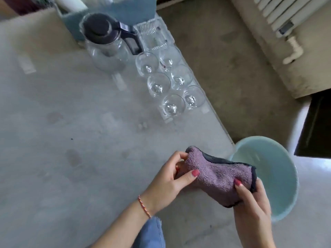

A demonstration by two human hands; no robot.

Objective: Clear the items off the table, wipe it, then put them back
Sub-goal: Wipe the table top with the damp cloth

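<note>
My counter (62, 122) is a pale grey, mottled surface with a few faint stains. Toward its far right edge stands a glass jug (107, 45) with a dark lid and handle. Just beside it six clear glasses (168, 81) stand in two rows along the edge. Behind them lies a clear plastic box (154, 33), next to a blue container (125, 11).

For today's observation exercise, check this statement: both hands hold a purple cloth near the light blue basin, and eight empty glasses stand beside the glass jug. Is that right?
Not quite. The head view shows six glasses, not eight. Otherwise correct: the left hand and right hand hold the purple cloth by the basin, beside the jug.
</note>
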